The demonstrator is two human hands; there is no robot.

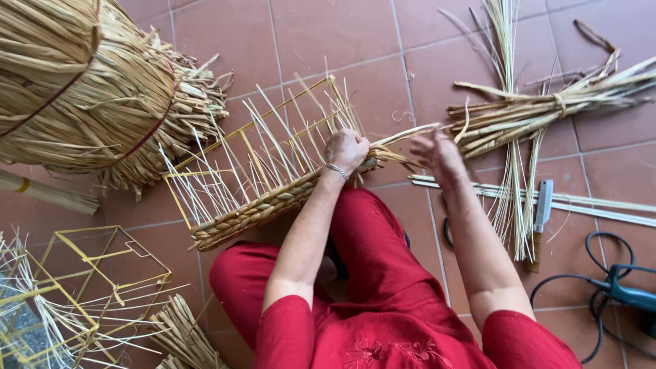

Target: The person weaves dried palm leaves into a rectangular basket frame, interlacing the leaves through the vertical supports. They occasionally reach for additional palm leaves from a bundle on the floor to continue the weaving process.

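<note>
A half-woven basket [260, 171] on a yellow wire frame lies on its side on the red tile floor, thin pale stakes sticking out of it. A braided straw band [260, 208] runs along its near edge. My left hand [346, 150] is closed on the band's end at the basket's right corner; a bracelet sits on that wrist. My right hand [437, 154] is just to the right, fingers pinching the loose straw strand [403, 137] that leads from the basket toward a bundle of dried straw [540, 109].
A large tied roll of dried straw [89, 89] lies top left. Empty yellow wire frames [89, 273] stand bottom left. A small cleaver [541, 219] and thin pale strips [581, 205] lie right, with a teal corded tool [625, 294] at the right edge.
</note>
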